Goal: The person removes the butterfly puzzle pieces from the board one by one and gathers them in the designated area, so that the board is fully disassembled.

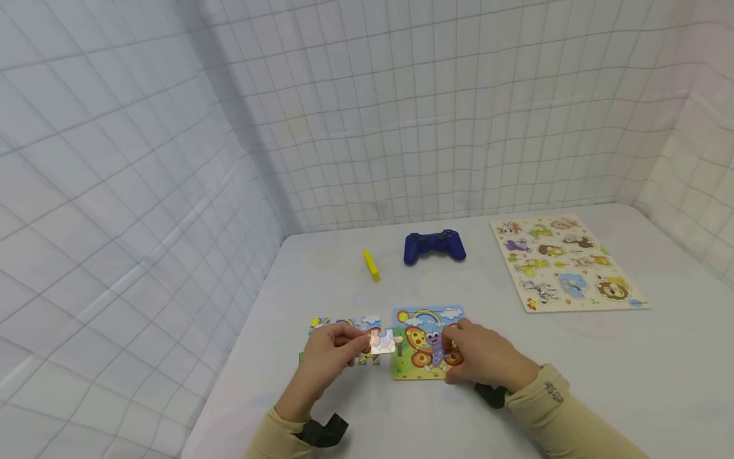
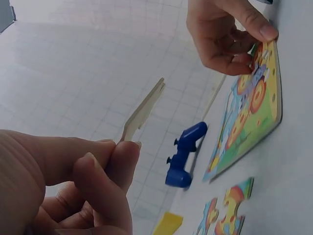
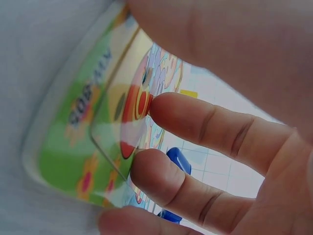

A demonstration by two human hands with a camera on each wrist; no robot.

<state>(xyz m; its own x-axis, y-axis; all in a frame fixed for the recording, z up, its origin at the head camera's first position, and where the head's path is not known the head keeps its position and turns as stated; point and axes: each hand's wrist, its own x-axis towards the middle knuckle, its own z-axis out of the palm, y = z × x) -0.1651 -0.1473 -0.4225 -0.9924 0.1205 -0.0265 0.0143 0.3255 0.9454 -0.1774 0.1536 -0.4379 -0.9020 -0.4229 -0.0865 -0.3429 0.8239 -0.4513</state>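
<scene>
My left hand (image 1: 329, 354) pinches a jigsaw piece (image 1: 385, 342) between thumb and index finger, raised above the table. In the left wrist view the piece (image 2: 144, 110) appears nearly edge-on, showing pale wood. Just right of it lies a square butterfly jigsaw puzzle (image 1: 407, 370) with a rainbow and sun. My right hand (image 1: 484, 354) rests on the puzzle's right side, covering part of a wing. Its fingertips (image 3: 159, 174) touch the picture, and the thumb is at the near edge. Several loose jigsaw pieces (image 1: 369, 320) lie partly hidden beneath my left hand.
Farther back on the white table (image 1: 321, 268) are a yellow block (image 1: 371, 265) and a blue game controller (image 1: 434, 245). An animal puzzle board (image 1: 568, 264) lies at the back right. Grid-patterned white curtains (image 1: 367, 115) stand behind and at the sides.
</scene>
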